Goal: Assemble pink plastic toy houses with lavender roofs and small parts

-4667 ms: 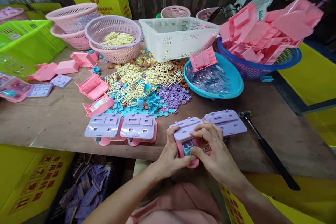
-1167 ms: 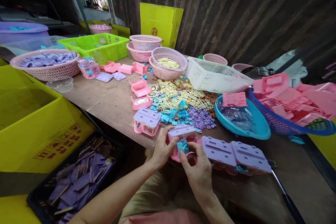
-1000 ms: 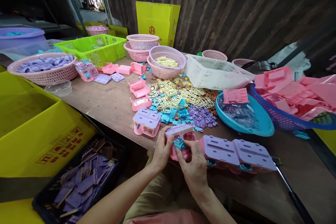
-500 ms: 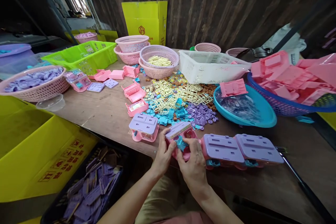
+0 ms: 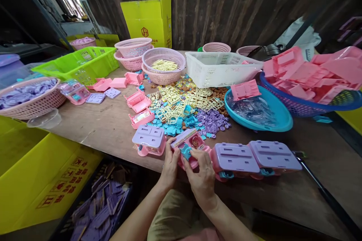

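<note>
At the near edge of the wooden table point(image 5: 93, 128) both hands grip one pink toy house point(image 5: 190, 147) with a blue piece on its front. My left hand point(image 5: 169, 165) wraps its left side. My right hand point(image 5: 202, 175) holds its lower right, thumb by the blue piece. The toy is tilted toward me. One finished toy with a purple roof point(image 5: 149, 138) stands just left. Two more purple-roofed toys point(image 5: 254, 156) stand just right.
Loose blue, purple and cream parts point(image 5: 186, 109) cover the table's middle. Behind stand pink baskets point(image 5: 164, 64), a white basket point(image 5: 220, 68), a turquoise bowl point(image 5: 257, 111) and a blue basket of pink shells point(image 5: 308, 83). A black hammer point(image 5: 319, 184) lies right; a crate of purple plates point(image 5: 98, 207) sits below.
The view has swung left and up since the oldest frame. One finished toy has gone from the left group to the right. The held toy tilts more toward me now.
</note>
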